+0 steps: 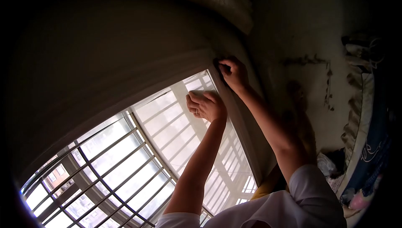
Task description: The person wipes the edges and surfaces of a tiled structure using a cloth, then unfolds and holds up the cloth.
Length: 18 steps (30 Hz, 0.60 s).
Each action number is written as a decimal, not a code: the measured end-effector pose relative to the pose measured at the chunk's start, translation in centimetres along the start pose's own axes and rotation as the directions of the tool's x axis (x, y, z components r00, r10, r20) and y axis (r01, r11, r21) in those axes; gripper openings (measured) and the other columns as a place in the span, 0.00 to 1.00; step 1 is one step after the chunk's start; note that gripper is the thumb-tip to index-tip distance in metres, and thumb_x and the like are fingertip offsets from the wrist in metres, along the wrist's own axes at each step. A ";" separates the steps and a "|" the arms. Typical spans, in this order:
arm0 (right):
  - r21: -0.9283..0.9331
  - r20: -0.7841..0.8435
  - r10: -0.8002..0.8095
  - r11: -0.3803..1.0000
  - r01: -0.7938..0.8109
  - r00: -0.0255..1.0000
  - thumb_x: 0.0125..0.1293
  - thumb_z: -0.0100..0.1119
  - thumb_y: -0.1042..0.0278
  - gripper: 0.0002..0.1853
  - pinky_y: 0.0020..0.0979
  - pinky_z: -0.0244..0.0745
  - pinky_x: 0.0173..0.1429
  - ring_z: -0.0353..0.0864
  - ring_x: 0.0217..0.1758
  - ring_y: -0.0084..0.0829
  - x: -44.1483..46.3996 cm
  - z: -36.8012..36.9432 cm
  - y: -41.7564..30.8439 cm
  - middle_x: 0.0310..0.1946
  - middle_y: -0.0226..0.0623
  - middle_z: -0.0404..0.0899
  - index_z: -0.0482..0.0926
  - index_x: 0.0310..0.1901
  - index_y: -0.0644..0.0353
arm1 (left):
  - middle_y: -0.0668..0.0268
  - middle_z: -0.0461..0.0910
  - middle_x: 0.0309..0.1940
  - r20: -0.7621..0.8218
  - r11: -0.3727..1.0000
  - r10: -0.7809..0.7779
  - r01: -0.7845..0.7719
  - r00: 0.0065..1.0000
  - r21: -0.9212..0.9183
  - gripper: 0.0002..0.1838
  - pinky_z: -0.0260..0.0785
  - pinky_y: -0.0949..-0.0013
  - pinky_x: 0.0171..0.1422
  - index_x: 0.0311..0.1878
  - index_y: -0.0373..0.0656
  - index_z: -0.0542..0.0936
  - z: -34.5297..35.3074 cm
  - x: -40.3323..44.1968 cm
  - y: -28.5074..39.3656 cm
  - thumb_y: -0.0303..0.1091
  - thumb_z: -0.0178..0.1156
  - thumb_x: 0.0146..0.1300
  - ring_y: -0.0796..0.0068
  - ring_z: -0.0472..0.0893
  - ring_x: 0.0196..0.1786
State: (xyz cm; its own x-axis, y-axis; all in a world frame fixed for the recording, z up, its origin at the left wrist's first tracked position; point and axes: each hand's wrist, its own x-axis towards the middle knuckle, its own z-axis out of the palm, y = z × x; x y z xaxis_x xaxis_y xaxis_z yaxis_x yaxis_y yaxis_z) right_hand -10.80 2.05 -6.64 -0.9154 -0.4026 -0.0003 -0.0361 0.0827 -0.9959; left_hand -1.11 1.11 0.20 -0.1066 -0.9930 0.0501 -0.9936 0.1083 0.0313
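My left hand [206,105] is raised in front of the glossy white panel [171,123] at the window's side, with its fingers curled in. A ring shows on one finger. Whatever lies inside the curled fingers, if anything, is hidden. Higher and to the right, my right hand [234,75] is closed with thumb and fingers drawn together at the upper corner of the window frame [234,119]. A small dark patch shows at its fingertips, too dim to name.
Metal window bars [121,165] cross the bright opening at lower left, with buildings outside. A dark wall [125,47] runs above the window. On the right, a bed edge with ruffled trim [356,119], blue fabric [372,152] and a clear plastic bag [326,163] show dimly.
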 end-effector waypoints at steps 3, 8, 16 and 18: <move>0.123 0.065 0.034 0.992 -0.041 0.997 0.55 0.65 0.72 0.06 0.33 0.76 0.39 0.81 0.32 0.38 0.4 -1.2 -1.6 0.34 0.40 0.82 0.83 0.36 0.58 | 0.57 0.54 0.67 -0.020 1.000 -0.012 0.012 1.000 0.012 0.31 0.52 0.48 0.66 0.66 0.37 0.57 -0.2 -0.1 0.2 0.48 0.37 0.65 0.53 0.59 0.67; 0.022 0.071 -0.087 0.996 0.086 0.994 0.56 0.64 0.75 0.04 0.30 0.74 0.36 0.81 0.32 0.36 1.8 -0.6 -6.0 0.30 0.37 0.81 0.82 0.34 0.58 | 0.57 0.51 0.68 0.009 1.000 0.017 -0.017 1.000 -0.010 0.32 0.51 0.46 0.65 0.67 0.37 0.56 0.2 0.1 -0.5 0.46 0.41 0.64 0.54 0.54 0.68; -0.029 0.115 -0.236 0.970 0.241 0.965 0.52 0.66 0.73 0.03 0.32 0.74 0.34 0.80 0.28 0.37 2.2 -1.2 -6.5 0.28 0.36 0.81 0.81 0.30 0.58 | 0.58 0.54 0.68 -0.008 1.000 0.001 -0.001 1.000 0.006 0.32 0.52 0.49 0.67 0.67 0.36 0.56 -0.1 -0.1 0.1 0.49 0.38 0.66 0.54 0.55 0.69; -0.104 0.101 -0.160 0.980 0.170 0.982 0.52 0.65 0.73 0.03 0.32 0.74 0.34 0.80 0.29 0.36 2.4 -0.8 -5.2 0.27 0.36 0.81 0.81 0.29 0.58 | 0.58 0.54 0.68 0.014 1.000 -0.004 0.004 1.000 0.008 0.32 0.52 0.49 0.66 0.67 0.36 0.56 -0.1 -0.1 -0.1 0.49 0.38 0.66 0.54 0.54 0.69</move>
State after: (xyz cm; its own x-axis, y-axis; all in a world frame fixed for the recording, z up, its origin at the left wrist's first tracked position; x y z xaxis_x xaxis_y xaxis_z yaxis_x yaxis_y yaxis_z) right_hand -13.19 1.38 -1.38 -0.8527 -0.5004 0.1498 -0.2326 0.1070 -0.9667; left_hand -1.02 1.17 0.29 -0.1031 -0.9940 0.0359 -0.9943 0.1040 0.0233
